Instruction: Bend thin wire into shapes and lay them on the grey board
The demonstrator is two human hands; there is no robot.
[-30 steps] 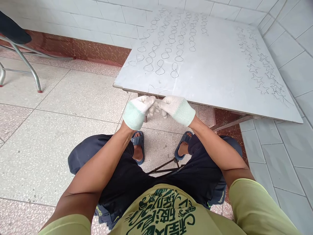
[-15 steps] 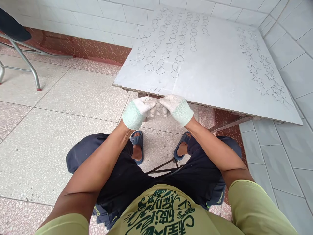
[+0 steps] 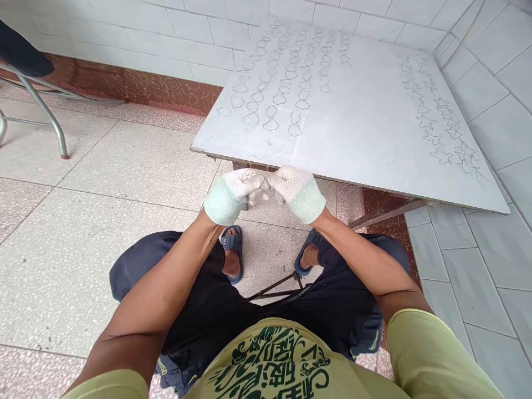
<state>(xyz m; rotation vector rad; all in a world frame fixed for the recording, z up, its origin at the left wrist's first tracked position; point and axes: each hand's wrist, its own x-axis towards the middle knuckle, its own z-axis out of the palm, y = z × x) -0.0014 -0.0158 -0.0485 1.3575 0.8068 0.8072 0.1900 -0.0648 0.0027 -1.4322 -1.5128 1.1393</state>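
Note:
Both hands wear white gloves with pale green cuffs and meet just in front of the board's near edge. My left hand (image 3: 248,185) is closed, thumb against fingers, on a thin bent wire (image 3: 250,161). My right hand (image 3: 286,183) pinches the same wire from the other side, its fingertips against those of the left. Above the gloves the wire rises in bent strands; the part between the fingers is hidden. Beyond them on the white board (image 3: 357,133) lie rows of figure-eight wire shapes (image 3: 270,118).
Star-shaped wires (image 3: 440,157) lie in columns along the board's right side. A metal-legged chair (image 3: 41,105) stands at the far left. White tiled walls (image 3: 233,30) border the board at the back and right. Below my hands are the speckled floor (image 3: 266,249) and my sandalled feet.
The view has tilted slightly, so the near part of the board sits a little lower. My fingers have shifted a little on the wire, and its upper strands lean differently.

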